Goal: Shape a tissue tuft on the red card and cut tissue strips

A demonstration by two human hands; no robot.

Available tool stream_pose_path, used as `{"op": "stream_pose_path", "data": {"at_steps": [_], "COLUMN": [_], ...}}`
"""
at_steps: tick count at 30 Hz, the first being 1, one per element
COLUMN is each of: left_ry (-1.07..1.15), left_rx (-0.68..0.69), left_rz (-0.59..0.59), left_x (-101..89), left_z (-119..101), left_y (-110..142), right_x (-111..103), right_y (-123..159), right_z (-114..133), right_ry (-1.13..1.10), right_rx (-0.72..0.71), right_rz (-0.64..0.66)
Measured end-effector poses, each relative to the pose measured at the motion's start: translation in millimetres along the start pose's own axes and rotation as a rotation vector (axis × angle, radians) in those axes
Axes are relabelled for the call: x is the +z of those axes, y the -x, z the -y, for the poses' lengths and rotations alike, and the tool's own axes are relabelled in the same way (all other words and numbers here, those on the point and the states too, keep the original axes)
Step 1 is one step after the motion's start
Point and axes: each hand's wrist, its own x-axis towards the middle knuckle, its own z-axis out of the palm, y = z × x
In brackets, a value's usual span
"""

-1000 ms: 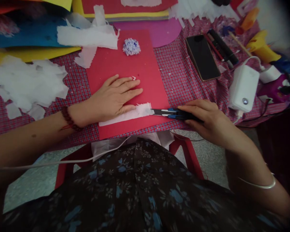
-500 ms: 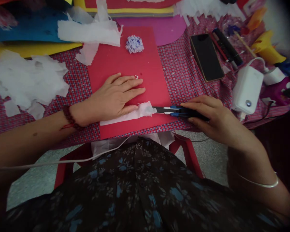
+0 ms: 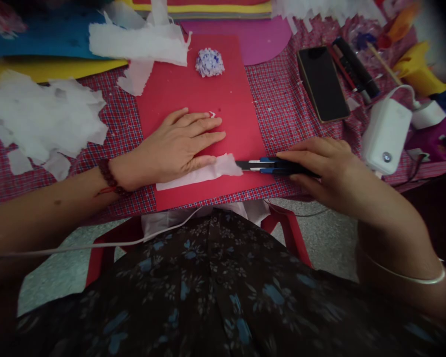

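My left hand (image 3: 174,146) lies flat with its fingers spread, pressing on the red sheet (image 3: 200,94). Its thumb side rests on a strip of thin white paper (image 3: 211,172) along the sheet's near edge. My right hand (image 3: 323,166) is closed around a slim black tool (image 3: 269,165) with blue and white edges; its exact kind is unclear. The tool's narrow dark tip meets the right end of the strip. Beyond my left hand, a crumbly white-and-blue clump (image 3: 209,62) sits on the red sheet, with a tiny white scrap near my fingertips.
A pile of torn white paper (image 3: 40,124) lies at left, and a larger white piece (image 3: 137,44) overlaps the red sheet. A phone (image 3: 323,83), markers (image 3: 357,69) and a white charger-like box (image 3: 386,131) with cables stand at right. Coloured sheets line the back.
The whole view has shifted slightly. The strip's right end looks flatter and smoother at the tool's tip. My left hand keeps its place, and my right hand still holds the tool.
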Motion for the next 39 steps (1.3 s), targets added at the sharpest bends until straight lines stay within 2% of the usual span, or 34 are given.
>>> {"op": "stream_pose_path", "data": {"at_steps": [7,14,22,32,39], "left_ry": [0.029,0.043,0.125,-0.096,-0.167], "left_rx": [0.098,0.235,0.096,0.037,0.090], "left_rz": [0.020,-0.096,-0.151,-0.247,-0.268], "left_x": [-4.4,-7.5,-1.4,-4.2,-4.3], "left_z": [0,-2,-20,-45,-50], "left_y": [4,9,6,21,25], "right_x": [-8,2,9,11,12], "right_y": [8,3,-2,2,3], "right_z": [3,-4,-2,-3,-4], "right_ry": [0.083,-0.083,-0.167,-0.253,-0.237], "right_rx": [-0.010,-0.011,-0.021,-0.018,0.005], "right_rz": [-0.046,-0.076,-0.014,-0.024,-0.065]}}
